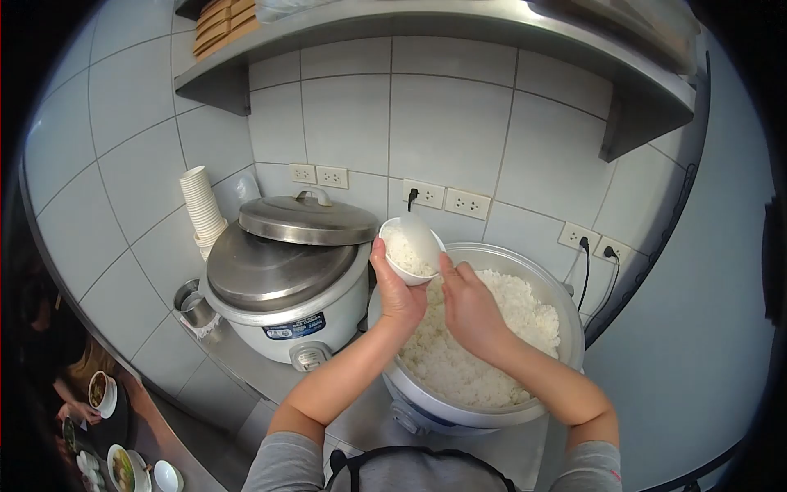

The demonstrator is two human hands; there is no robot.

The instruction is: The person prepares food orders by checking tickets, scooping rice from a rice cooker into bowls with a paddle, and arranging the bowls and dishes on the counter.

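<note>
A small white bowl (414, 276) with rice (400, 248) in it is tilted in my left hand (399, 293), whose fingers and thumb grip its side. My right hand (473, 310) is closed on a pale, translucent rice paddle (419, 238). The paddle's blade lies over the bowl's mouth and against the rice; its handle is mostly hidden by my fingers. Below both hands stands a large open rice cooker (576, 328), filled with white rice (525, 307).
To the left is a second rice cooker (283, 326) with a metal lid (279, 271) on it and another lid (310, 220) resting on top. Stacked paper cups (199, 201) and a metal cup (194, 303) stand beside it. A steel shelf (459, 25) overhangs. At lower left, another person's hand (80, 412) touches a food bowl (102, 394).
</note>
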